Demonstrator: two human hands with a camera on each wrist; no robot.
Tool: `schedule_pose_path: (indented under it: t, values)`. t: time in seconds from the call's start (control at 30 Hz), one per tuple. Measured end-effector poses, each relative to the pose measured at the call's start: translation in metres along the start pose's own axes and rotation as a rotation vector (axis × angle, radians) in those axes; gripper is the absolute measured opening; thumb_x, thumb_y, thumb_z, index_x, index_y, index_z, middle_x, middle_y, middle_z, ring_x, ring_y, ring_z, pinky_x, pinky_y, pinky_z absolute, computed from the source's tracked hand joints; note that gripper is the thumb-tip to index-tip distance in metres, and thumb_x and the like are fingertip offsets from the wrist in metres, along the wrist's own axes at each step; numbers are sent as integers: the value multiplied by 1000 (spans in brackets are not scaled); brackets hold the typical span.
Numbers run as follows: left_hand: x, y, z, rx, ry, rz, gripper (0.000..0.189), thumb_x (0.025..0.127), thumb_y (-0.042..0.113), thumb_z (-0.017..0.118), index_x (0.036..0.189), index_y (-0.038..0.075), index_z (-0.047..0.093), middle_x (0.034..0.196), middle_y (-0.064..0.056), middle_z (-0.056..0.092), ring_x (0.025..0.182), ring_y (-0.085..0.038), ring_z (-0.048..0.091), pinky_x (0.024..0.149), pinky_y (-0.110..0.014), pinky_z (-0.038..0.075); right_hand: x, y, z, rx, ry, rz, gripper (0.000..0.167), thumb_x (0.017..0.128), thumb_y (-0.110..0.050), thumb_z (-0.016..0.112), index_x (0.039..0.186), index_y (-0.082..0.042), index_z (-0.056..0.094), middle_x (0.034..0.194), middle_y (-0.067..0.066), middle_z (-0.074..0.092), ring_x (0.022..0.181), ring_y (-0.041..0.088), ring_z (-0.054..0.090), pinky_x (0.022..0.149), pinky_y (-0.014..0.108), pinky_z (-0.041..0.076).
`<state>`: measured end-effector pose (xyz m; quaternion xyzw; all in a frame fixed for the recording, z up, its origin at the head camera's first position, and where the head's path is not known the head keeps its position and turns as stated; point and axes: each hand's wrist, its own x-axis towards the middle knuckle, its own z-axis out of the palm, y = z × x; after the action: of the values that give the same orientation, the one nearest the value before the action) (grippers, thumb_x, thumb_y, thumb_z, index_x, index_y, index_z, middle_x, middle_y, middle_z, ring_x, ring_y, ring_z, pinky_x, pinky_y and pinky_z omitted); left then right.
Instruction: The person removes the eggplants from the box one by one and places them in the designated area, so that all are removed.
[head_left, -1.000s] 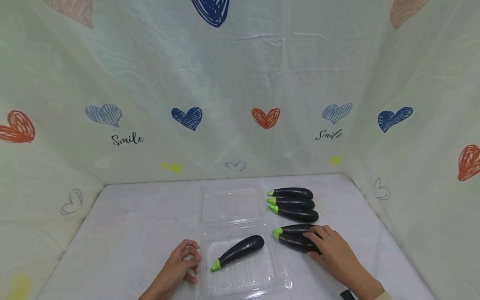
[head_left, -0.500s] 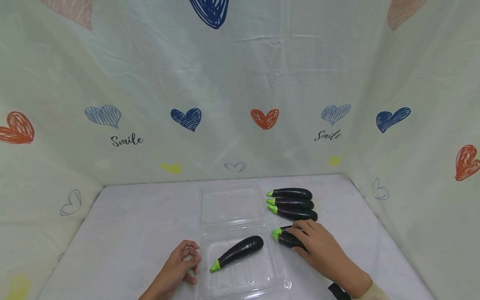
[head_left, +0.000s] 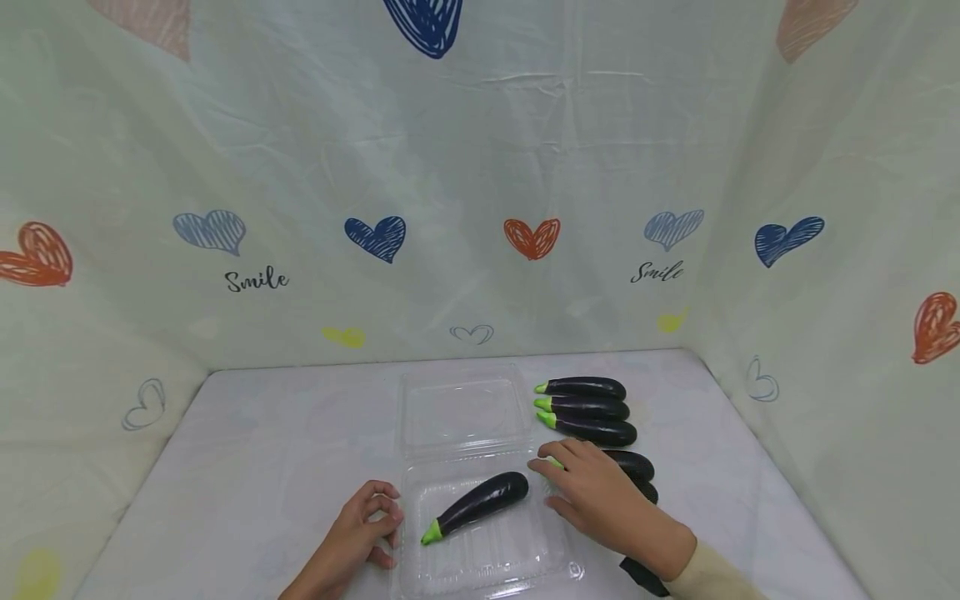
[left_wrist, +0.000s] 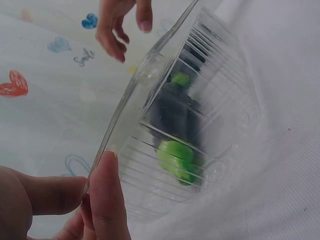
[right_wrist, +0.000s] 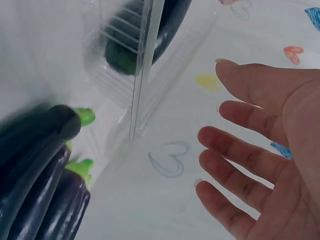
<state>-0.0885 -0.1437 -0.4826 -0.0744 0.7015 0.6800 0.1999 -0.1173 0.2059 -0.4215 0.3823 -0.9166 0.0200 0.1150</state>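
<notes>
A clear plastic clamshell box [head_left: 517,554] lies opened out, its lid [head_left: 465,408] flat behind the base. One dark eggplant [head_left: 483,502] with a green stem end rests slanted in the base. At the box's left side, my left hand [head_left: 352,533] pinches the rim between thumb and fingers, as the left wrist view shows with the rim [left_wrist: 114,125]. My right hand [head_left: 596,500] hovers above the box's right edge, fingers spread and slightly bent, holding nothing in the right wrist view. It partly hides two eggplants [head_left: 633,465] right of the box.
Three more eggplants [head_left: 596,431] lie side by side at the back right, stems pointing left. A white cloth covers the table [head_left: 262,467]. Pale curtains with printed hearts [head_left: 531,239] stand behind and along both sides.
My right hand has moved left, off the two near eggplants and over toward the box's edge; those two stay on the table. The left hand keeps its place at the rim.
</notes>
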Motion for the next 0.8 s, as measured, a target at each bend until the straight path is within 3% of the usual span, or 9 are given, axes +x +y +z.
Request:
schedule_pose_path:
  t: [0.2, 0.8]
  values:
    - [-1, 1, 0, 1, 7, -6, 30, 101, 0, 61, 126, -3, 44, 94, -3, 56, 73, -19, 60, 54, -30, 58, 13, -10, 1, 18, -76, -34, 51, 85, -29, 90, 131, -18, 69, 128, 0, 67, 117, 20, 64, 100, 41, 58]
    - [0, 0, 0, 0, 10, -8, 30, 101, 0, 62, 125, -2, 44, 93, -3, 55, 73, -19, 60, 54, -30, 58, 32, -21, 17, -21, -172, -130, 54, 87, -34, 89, 134, -16, 68, 129, 0, 67, 119, 19, 64, 100, 37, 57]
